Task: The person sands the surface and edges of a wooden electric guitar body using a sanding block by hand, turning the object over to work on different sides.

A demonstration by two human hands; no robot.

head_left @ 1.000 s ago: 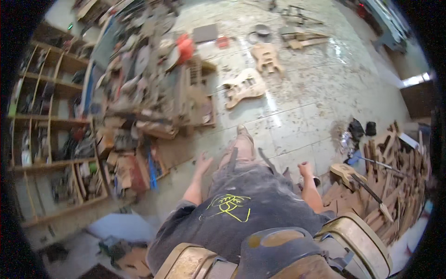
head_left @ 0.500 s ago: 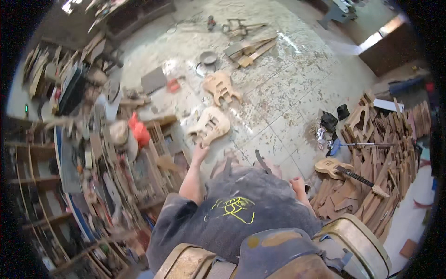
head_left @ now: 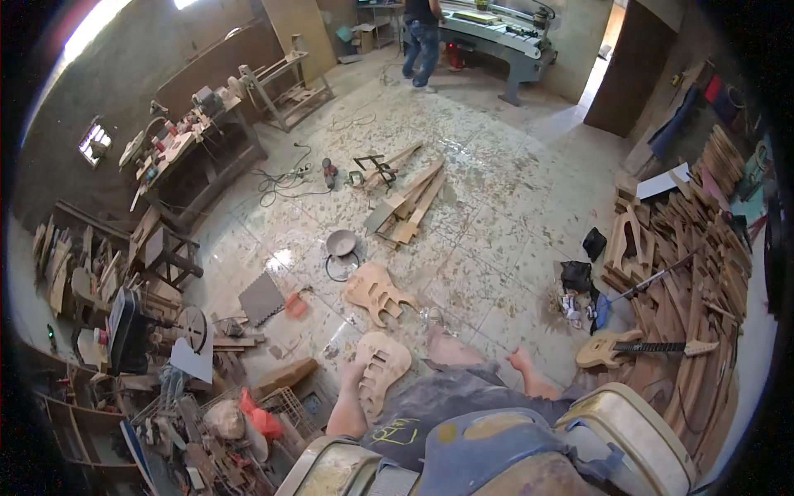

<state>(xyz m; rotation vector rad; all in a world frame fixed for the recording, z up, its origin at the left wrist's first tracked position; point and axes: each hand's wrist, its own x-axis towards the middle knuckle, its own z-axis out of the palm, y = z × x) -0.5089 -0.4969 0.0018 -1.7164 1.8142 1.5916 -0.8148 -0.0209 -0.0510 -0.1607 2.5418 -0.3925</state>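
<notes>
A pale wooden guitar body (head_left: 398,361) with cut-out pockets hangs low at my left side. My left hand (head_left: 353,374) is closed on its left edge. Just ahead on the floor lies a second, slightly darker guitar body (head_left: 370,287), untouched. Held out at my right side, my right hand (head_left: 521,359) has its fingers curled in, and nothing shows in it. Nearest to that hand is a light guitar (head_left: 608,350) with a dark fretboard, resting on a wood pile. My bare leg and one foot (head_left: 433,315) show between the hands.
Boards (head_left: 407,202), a clamp (head_left: 380,169), a red power tool (head_left: 329,172) with cords and a round bowl (head_left: 341,242) lie ahead. Stacked wood (head_left: 662,273) lines the right, cluttered scraps (head_left: 198,422) the left. A person (head_left: 423,41) stands at a far machine (head_left: 488,31).
The view has tilted up, bringing in the far machine, the person and the left workbench. A foot has come forward. My left hand keeps its hold on the guitar body.
</notes>
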